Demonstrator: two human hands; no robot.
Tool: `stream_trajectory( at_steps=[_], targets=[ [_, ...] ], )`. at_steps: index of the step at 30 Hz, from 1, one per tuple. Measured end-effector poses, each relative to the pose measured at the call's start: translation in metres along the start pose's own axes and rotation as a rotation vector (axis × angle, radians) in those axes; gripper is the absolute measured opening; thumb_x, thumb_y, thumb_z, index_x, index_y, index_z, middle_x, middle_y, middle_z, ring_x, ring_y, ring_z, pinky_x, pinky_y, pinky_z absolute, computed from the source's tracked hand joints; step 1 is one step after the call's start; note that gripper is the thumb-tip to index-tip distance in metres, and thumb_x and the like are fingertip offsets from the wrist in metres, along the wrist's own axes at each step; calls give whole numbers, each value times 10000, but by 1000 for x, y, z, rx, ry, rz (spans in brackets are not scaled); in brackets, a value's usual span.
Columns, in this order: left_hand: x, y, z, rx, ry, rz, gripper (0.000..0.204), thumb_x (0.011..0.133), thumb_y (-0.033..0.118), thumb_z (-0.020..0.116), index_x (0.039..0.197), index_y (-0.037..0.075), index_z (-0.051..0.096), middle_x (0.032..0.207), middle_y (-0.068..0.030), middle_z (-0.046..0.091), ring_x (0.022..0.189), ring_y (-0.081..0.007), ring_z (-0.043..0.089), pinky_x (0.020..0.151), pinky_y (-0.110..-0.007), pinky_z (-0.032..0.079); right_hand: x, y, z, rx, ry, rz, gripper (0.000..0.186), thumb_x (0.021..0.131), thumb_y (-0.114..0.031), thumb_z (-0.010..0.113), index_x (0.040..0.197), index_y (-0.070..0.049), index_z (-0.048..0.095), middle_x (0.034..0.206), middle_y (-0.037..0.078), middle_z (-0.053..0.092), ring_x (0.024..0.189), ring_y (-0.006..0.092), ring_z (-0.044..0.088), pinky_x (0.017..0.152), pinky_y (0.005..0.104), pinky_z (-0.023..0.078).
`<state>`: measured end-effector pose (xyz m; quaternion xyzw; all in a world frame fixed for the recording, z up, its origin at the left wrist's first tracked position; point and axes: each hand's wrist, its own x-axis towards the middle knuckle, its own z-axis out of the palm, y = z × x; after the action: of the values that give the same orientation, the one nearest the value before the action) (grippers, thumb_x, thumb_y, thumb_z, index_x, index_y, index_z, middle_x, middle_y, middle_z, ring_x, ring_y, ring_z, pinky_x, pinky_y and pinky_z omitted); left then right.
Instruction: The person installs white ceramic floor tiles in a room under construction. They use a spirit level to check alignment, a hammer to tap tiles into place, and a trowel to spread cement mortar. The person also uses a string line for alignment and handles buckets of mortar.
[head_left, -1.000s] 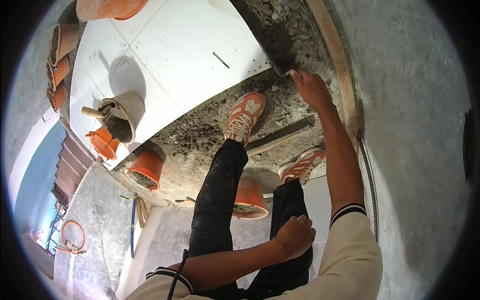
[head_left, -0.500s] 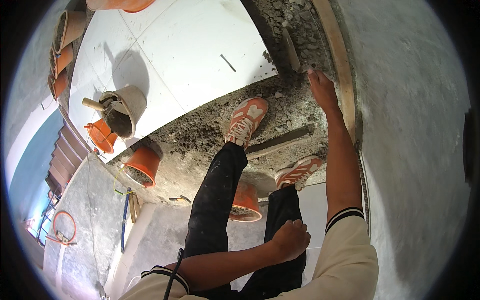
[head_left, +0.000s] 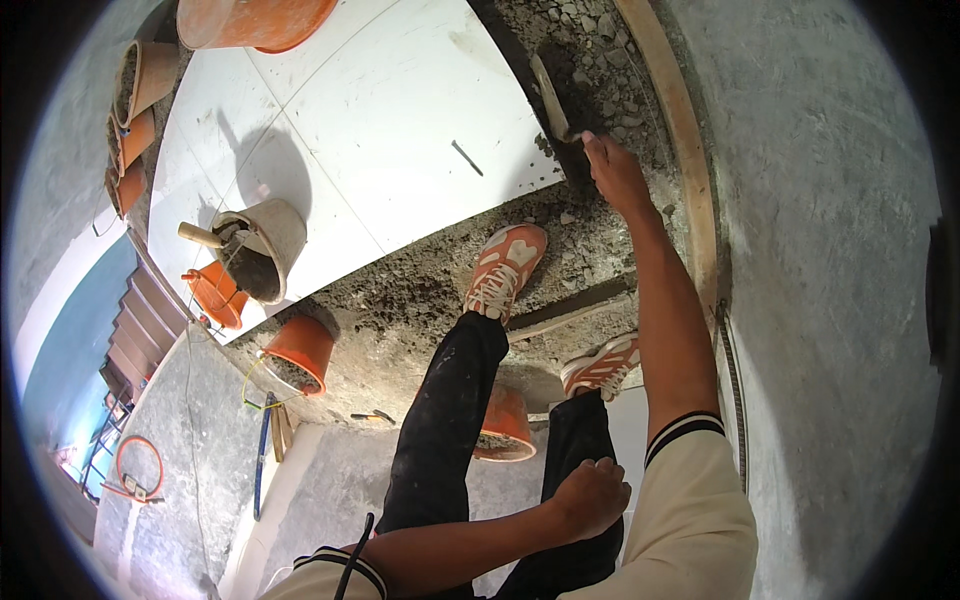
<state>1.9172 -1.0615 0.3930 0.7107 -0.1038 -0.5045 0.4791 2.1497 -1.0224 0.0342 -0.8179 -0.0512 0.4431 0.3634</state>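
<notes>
My right hand (head_left: 615,172) is closed around the handle of a trowel (head_left: 549,100). Its narrow metal blade points away from me, along the edge of the white floor tiles (head_left: 400,110), over the strip of grey mortar and rubble (head_left: 600,50). Crumbs of mortar lie on the tile corner beside it. My left hand (head_left: 592,498) is curled into a fist in front of my right leg, and nothing shows in it. A dark, thin nail-like piece (head_left: 466,157) lies on the tiles.
A pale bucket (head_left: 275,235) holding mortar and a wooden-handled tool (head_left: 200,235) stands on the tiles at left. Orange buckets (head_left: 303,348) stand about, one (head_left: 506,425) between my legs. A wooden batten (head_left: 680,130) runs beside the right wall. A wood strip (head_left: 570,318) lies between my shoes.
My right hand and the trowel have moved left, bringing the blade close to the tile edge. My left fist stays almost in place. The whole view has shifted slightly.
</notes>
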Motion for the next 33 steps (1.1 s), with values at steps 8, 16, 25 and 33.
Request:
stream_trajectory(
  at_steps=[8,16,25,33],
  targets=[
    [-3,0,-9,-1,49,-5,144,863,204,666,880,79,736,924,-67,682,933,-226,639,710,-348,503,64,-67,-8,-314,100,-233,635,1058,-594,424,975,-3,640,813,220,643,786,449,642,735,546,487],
    [0,1,-5,-12,55,26,179,864,223,669,906,60,729,919,-94,667,918,-249,636,708,-368,508,-18,-31,-21,-497,-114,-111,536,1080,-505,413,1187,-36,649,995,259,694,979,476,658,838,577,504],
    [1,-2,-3,-20,51,15,183,856,221,670,904,53,723,905,-104,662,898,-254,641,685,-368,516,41,-26,-40,-276,109,-101,582,1068,-546,410,1220,-43,659,1066,271,707,1033,488,664,892,578,510],
    [-3,-5,-21,-50,52,8,145,848,193,680,881,63,735,929,-91,686,948,-249,652,720,-356,520,74,-60,-9,-204,-36,-81,654,1051,-598,408,1109,-6,681,1049,305,687,1024,519,648,897,583,502]
  ],
)
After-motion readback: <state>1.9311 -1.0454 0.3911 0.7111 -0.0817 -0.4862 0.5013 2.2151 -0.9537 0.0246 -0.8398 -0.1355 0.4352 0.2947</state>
